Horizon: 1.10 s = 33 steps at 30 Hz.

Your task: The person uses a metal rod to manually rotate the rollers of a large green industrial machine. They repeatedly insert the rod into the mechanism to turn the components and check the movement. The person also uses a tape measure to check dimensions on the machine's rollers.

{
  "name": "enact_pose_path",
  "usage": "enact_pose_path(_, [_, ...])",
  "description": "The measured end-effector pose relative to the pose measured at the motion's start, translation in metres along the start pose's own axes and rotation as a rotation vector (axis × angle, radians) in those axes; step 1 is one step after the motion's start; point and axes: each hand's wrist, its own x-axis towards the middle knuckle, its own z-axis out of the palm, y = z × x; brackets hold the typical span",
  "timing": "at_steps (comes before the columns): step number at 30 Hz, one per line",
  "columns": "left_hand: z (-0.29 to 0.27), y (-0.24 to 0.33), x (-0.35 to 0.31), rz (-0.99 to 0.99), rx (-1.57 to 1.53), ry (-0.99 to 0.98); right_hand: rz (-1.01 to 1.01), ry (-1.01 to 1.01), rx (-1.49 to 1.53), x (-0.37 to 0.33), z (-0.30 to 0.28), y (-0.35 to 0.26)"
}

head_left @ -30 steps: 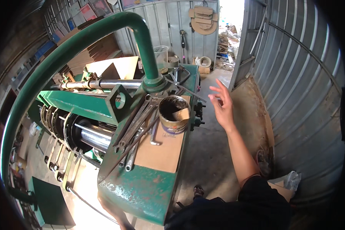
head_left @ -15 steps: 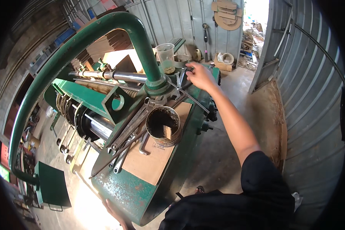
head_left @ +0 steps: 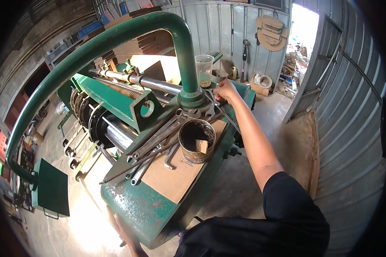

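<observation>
My right hand [head_left: 226,91] reaches to the far end of the green machine [head_left: 126,207], its fingers curled down among the tools beside the post's foot. What they pinch is hidden. An open-end wrench [head_left: 210,111] lies just in front of these fingers. Close behind them stands a clear plastic cup [head_left: 204,70] with some brownish contents. At the machine's near left edge, my left hand [head_left: 121,227] shows partly in the glare, fingers stretched out and holding nothing I can see. A grimy round can [head_left: 194,156] with a piece of cardboard inside stands on the cardboard sheet [head_left: 171,182].
Several wrenches and a long rod [head_left: 128,169] lie left of the can. A thick green bent pipe [head_left: 111,39] arches over the machine and carries a green box [head_left: 50,188]. Bolts [head_left: 233,150] jut from the right side. A corrugated metal wall [head_left: 354,128] runs along the right.
The view has shifted, so the machine appears farther right. My right hand has lowered and its fingers have closed in on the tools. My left hand stays by the near edge.
</observation>
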Motion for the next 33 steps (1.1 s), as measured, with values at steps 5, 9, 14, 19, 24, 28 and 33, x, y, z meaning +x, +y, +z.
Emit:
enact_pose_path(5, [-0.009,-0.009,0.005,0.022,-0.019,-0.014,0.005,-0.058,0.101,-0.009,-0.007,-0.008])
enact_pose_path(9, [-0.010,-0.011,0.005,0.009,-0.033,-0.002,-0.033,-0.021,0.046,-0.014,-0.016,-0.018])
enact_pose_path(14, [-0.011,-0.010,0.005,0.016,-0.005,-0.014,-0.129,0.053,-0.049,-0.004,-0.020,-0.017])
enact_pose_path(19, [-0.013,-0.013,0.006,0.035,-0.003,-0.014,-0.373,0.341,-0.288,-0.006,-0.008,-0.017])
enact_pose_path(24, [-0.007,-0.012,0.005,0.012,-0.009,0.011,-0.449,0.474,-0.225,-0.007,-0.009,-0.028])
enact_pose_path(28, [-0.008,-0.013,0.006,0.025,0.035,0.013,-0.491,0.597,-0.172,-0.006,-0.010,-0.037])
enact_pose_path(33, [-0.007,-0.016,0.009,0.029,0.037,-0.018,-0.676,0.753,0.075,-0.011,-0.033,-0.051])
